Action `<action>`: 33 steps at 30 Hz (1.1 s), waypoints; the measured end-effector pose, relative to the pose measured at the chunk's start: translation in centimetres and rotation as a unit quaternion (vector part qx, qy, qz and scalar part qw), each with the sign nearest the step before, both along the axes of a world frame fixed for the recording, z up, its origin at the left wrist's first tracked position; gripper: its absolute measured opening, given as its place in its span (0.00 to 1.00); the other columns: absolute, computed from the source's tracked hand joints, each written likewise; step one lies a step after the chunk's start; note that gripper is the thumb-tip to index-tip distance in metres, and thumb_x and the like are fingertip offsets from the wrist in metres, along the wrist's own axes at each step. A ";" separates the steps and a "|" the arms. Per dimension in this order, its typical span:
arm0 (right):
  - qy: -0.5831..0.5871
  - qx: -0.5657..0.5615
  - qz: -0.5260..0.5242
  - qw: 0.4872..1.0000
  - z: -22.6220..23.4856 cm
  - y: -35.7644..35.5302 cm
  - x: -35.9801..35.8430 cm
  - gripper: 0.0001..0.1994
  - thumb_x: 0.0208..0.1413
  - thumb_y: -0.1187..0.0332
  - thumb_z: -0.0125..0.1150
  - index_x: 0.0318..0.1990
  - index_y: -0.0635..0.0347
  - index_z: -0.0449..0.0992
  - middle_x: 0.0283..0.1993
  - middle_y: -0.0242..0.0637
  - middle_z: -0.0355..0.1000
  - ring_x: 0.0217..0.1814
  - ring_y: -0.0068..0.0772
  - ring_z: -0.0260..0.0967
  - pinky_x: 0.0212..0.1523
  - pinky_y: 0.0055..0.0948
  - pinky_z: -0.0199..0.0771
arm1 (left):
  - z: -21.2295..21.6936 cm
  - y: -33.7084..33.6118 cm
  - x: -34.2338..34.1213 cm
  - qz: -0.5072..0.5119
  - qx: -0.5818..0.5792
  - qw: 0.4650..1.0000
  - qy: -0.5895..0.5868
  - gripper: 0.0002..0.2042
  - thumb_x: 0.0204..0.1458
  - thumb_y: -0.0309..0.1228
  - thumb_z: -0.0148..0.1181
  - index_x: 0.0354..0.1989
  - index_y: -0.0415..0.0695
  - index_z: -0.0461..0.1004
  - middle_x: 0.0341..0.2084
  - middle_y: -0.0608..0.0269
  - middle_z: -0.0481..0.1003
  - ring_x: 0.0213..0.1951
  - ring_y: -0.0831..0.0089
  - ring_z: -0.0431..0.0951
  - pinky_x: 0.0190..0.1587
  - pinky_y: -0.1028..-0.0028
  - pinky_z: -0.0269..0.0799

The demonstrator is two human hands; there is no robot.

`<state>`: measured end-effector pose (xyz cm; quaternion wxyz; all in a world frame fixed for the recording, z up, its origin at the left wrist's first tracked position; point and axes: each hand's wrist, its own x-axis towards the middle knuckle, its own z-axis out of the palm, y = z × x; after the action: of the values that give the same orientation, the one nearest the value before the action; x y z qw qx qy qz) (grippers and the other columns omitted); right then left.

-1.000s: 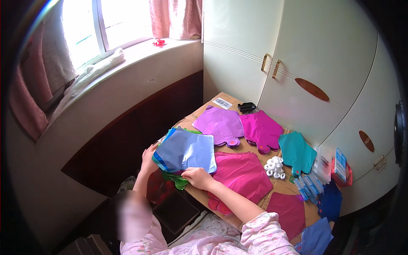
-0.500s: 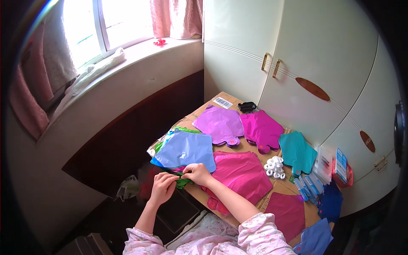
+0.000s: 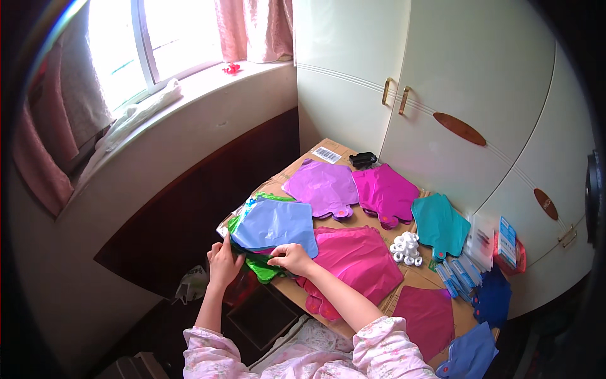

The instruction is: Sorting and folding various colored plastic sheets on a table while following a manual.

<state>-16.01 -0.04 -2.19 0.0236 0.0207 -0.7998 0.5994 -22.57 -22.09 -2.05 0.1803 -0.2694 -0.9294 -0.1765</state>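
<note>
Flat glossy foil pieces lie in coloured stacks on a cardboard sheet. At its left front corner, my right hand pinches the edge of a green foil piece, which hangs over the front edge. My left hand is beside the stack's left corner, its thumb apart from its fingers, which touch or nearly touch that corner. A light blue foil piece covers most of this stack, with green and patterned edges showing beneath. Large pink foil pieces lie just right of my right hand.
Purple, magenta and teal foil stacks lie farther back. White rings are heaped near the middle right, beside blue-and-white packets. A black object sits at the back edge, before the white cupboard.
My left hand has moved away from my right hand, left and up to the stack's corner, and its fingers have spread. More of the green foil piece shows. The view has shifted slightly.
</note>
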 end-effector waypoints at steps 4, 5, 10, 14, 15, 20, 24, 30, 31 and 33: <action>0.023 -0.039 0.006 0.999 0.3 0.9 -0.5 0.10 0.47 0.70 0.66 0.35 0.66 0.77 0.28 0.31 0.75 0.26 0.14 0.67 0.28 0.19 0.67 | 0.2 0.9 0.1 0.016 -0.037 0.999 -0.011 0.47 0.39 0.45 0.66 0.64 0.36 0.45 0.40 0.55 0.72 0.46 0.60 0.66 0.48 0.64 0.58; 0.016 -0.052 0.000 0.999 0.9 1.4 -0.7 0.08 0.47 0.72 0.65 0.35 0.65 0.77 0.27 0.29 0.74 0.25 0.13 0.66 0.26 0.18 0.67 | 0.5 1.1 0.3 0.016 -0.035 0.999 -0.027 0.48 0.38 0.45 0.66 0.64 0.35 0.45 0.41 0.55 0.71 0.46 0.60 0.66 0.49 0.64 0.58; 0.088 -0.226 -0.159 0.957 5.4 6.3 -1.7 0.07 0.50 0.71 0.63 0.34 0.64 0.77 0.26 0.27 0.73 0.24 0.15 0.65 0.25 0.18 0.65 | 1.1 1.9 0.2 0.009 -0.043 0.997 -0.070 0.51 0.37 0.47 0.67 0.65 0.35 0.44 0.44 0.55 0.70 0.46 0.60 0.64 0.49 0.65 0.57; 0.141 -0.425 -0.237 0.862 12.3 12.2 1.5 0.05 0.53 0.69 0.61 0.35 0.59 0.77 0.28 0.28 0.73 0.26 0.16 0.64 0.26 0.18 0.65 | 0.7 1.6 0.0 0.017 -0.037 0.997 -0.071 0.51 0.36 0.45 0.69 0.65 0.36 0.45 0.45 0.54 0.70 0.49 0.59 0.63 0.51 0.63 0.56; 0.173 -0.404 -0.268 0.857 13.1 14.5 2.7 0.06 0.53 0.70 0.60 0.36 0.61 0.76 0.30 0.29 0.74 0.26 0.16 0.65 0.27 0.18 0.65 | 0.7 1.9 0.0 0.018 -0.031 0.997 -0.071 0.50 0.35 0.43 0.69 0.65 0.36 0.45 0.46 0.54 0.69 0.49 0.58 0.63 0.51 0.62 0.56; 0.327 -0.252 -0.348 0.841 21.2 18.3 15.3 0.07 0.51 0.72 0.62 0.37 0.65 0.75 0.30 0.28 0.73 0.30 0.15 0.67 0.32 0.15 0.67 | 2.3 3.3 3.3 -0.012 0.056 0.998 0.001 0.42 0.37 0.28 0.67 0.63 0.39 0.50 0.53 0.51 0.63 0.55 0.53 0.59 0.55 0.56 0.54; 0.357 0.181 -0.503 0.766 26.0 15.3 27.9 0.06 0.52 0.73 0.61 0.36 0.66 0.74 0.29 0.30 0.73 0.30 0.18 0.69 0.29 0.20 0.69 | 6.8 10.1 10.0 -0.221 0.230 0.929 -0.188 0.37 0.44 0.20 0.61 0.63 0.40 0.50 0.57 0.49 0.59 0.60 0.58 0.58 0.56 0.62 0.58; 0.294 0.647 -0.241 0.660 24.9 6.9 35.6 0.10 0.32 0.74 0.61 0.28 0.62 0.73 0.27 0.34 0.70 0.27 0.29 0.70 0.25 0.23 0.71 | 8.7 17.3 21.2 -0.478 0.360 0.493 -0.632 0.40 0.47 0.34 0.63 0.66 0.43 0.45 0.63 0.54 0.52 0.64 0.62 0.54 0.59 0.64 0.56; 0.270 0.670 -0.221 0.655 23.6 6.0 36.2 0.09 0.33 0.72 0.60 0.27 0.61 0.72 0.27 0.34 0.69 0.28 0.28 0.69 0.25 0.22 0.71 | 9.1 18.5 23.7 -0.484 0.372 0.402 -0.683 0.41 0.46 0.37 0.64 0.66 0.43 0.44 0.63 0.54 0.51 0.64 0.62 0.54 0.59 0.63 0.57; 0.188 0.704 -0.210 0.652 20.0 4.4 37.5 0.06 0.36 0.70 0.57 0.25 0.60 0.71 0.26 0.34 0.66 0.29 0.26 0.67 0.26 0.20 0.70 | 9.7 20.0 27.6 -0.469 0.352 0.250 -0.770 0.45 0.44 0.45 0.65 0.66 0.44 0.42 0.63 0.56 0.49 0.64 0.60 0.53 0.57 0.60 0.62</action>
<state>21.53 4.35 17.77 0.2773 -0.0247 -0.9433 -0.1807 5.08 -2.06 7.63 -0.6590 -0.3041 -0.1826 -0.6632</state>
